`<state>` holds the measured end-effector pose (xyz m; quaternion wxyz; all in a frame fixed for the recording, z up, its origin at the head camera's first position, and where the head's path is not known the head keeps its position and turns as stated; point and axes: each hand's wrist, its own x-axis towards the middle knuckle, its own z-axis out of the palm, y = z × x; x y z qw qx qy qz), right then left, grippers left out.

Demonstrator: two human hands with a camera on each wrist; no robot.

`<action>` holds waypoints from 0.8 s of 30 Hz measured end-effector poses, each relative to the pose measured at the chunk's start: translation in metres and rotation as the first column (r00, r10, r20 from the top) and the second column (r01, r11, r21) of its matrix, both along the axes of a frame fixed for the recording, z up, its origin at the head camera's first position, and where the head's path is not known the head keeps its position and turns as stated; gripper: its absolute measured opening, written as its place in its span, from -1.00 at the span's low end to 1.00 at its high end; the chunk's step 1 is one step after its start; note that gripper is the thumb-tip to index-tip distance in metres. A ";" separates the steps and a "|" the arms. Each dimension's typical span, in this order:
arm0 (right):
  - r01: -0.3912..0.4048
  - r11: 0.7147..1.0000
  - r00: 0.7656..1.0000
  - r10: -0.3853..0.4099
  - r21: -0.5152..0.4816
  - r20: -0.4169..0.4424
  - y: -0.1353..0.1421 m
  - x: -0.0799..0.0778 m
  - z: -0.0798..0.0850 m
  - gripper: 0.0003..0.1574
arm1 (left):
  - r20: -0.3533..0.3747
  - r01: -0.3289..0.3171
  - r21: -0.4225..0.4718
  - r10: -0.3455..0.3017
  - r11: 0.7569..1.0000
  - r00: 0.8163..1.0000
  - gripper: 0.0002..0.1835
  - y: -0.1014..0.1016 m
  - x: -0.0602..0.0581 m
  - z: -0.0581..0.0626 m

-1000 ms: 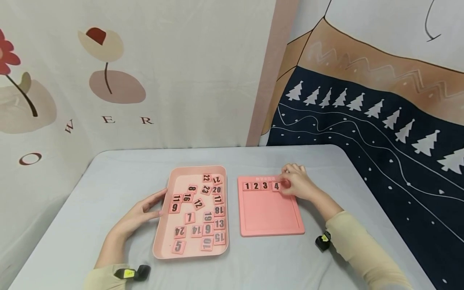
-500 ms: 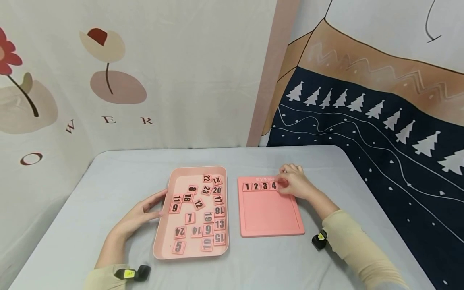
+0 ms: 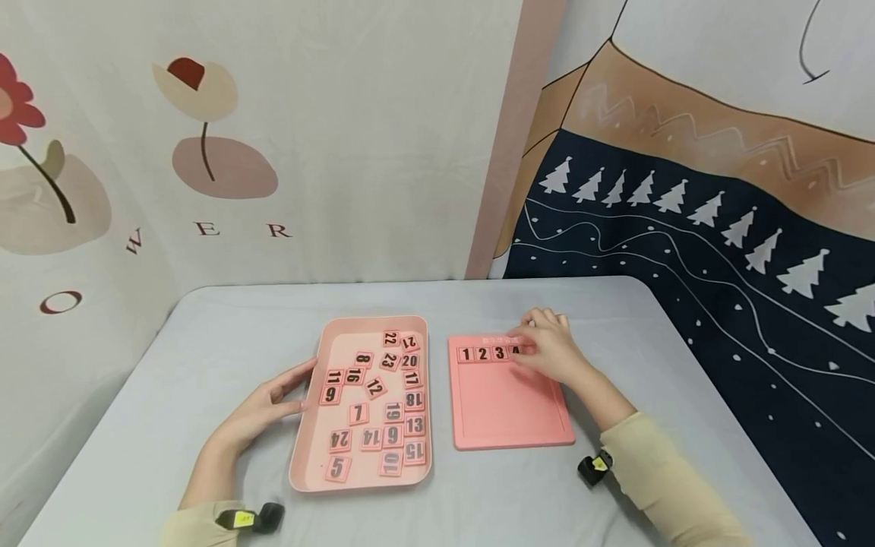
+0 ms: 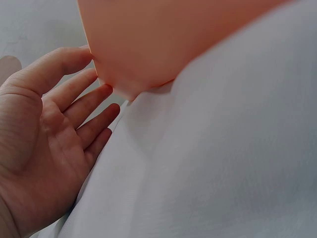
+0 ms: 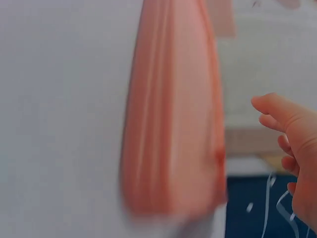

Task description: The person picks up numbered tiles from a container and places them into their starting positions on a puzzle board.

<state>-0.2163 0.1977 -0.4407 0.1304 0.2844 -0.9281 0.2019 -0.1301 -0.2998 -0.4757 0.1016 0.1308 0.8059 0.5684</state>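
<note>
My left hand (image 3: 260, 403) rests against the left side of a pink tray (image 3: 342, 338), thumb and fingers spread along its rim. In the left wrist view the fingertips of this hand (image 4: 49, 124) touch the tray's edge (image 4: 143, 39). The tray holds several pink number tiles. My right hand (image 3: 552, 351) is over the top right of a pink square board (image 3: 509, 410), fingertips at the number 4 tile (image 3: 516, 350) and partly covering it. Tiles 1 (image 3: 466, 355), 2 and 3 sit beside it in a row. In the right wrist view, nothing shows between the thumb and index finger of this hand (image 5: 297, 134).
Tray and board lie side by side on a table with a pale cloth (image 3: 205, 342), a narrow gap between them. Behind the table hang a cream flower-print curtain (image 3: 376, 152) and a dark cloth with white trees (image 3: 615, 235).
The number 4 tile has slid left up to the 3, and my right hand has shifted left with it, now covering part of the tile. My left hand stays at the tray.
</note>
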 end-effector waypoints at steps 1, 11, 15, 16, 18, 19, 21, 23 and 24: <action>-0.004 1.000 1.000 0.004 -0.021 -0.003 -0.007 0.004 0.003 -0.58 | 0.000 -0.001 -0.001 0.001 1.000 1.000 -0.27 0.000 0.000 0.000; -0.131 0.978 0.991 0.133 -0.164 -0.001 -0.093 0.049 0.016 -0.57 | -0.006 -0.007 -0.020 0.006 1.000 1.000 -0.27 0.000 0.000 0.000; -0.185 0.969 0.982 0.190 -0.166 0.013 -0.124 0.068 0.019 -0.58 | -0.012 -0.001 -0.029 0.000 1.000 1.000 -0.28 0.000 0.000 0.000; -0.195 0.968 0.979 0.201 -0.159 0.019 -0.131 0.072 0.019 -0.58 | -0.013 0.001 -0.033 -0.001 0.999 1.000 -0.28 0.000 0.000 0.000; -0.217 0.967 0.974 0.224 -0.135 0.040 -0.145 0.080 0.019 -0.57 | -0.011 0.002 -0.032 -0.003 0.999 1.000 -0.28 0.000 0.000 0.000; -0.226 0.967 0.971 0.233 -0.114 0.049 -0.151 0.084 0.018 -0.56 | -0.010 0.001 -0.028 -0.001 1.000 1.000 -0.28 0.000 0.001 0.000; -0.248 0.966 0.965 0.254 -0.075 0.072 -0.163 0.092 0.016 -0.56 | -0.007 -0.002 -0.028 0.002 1.000 1.000 -0.28 0.001 0.001 0.001; -0.276 0.961 0.958 0.277 -0.026 0.079 -0.175 0.100 0.013 -0.57 | -0.006 -0.003 -0.023 0.003 1.000 1.000 -0.28 0.001 0.000 0.001; -0.288 0.958 0.955 0.287 0.004 0.076 -0.181 0.103 0.011 -0.58 | -0.006 -0.003 -0.023 0.003 1.000 1.000 -0.28 0.001 0.001 0.001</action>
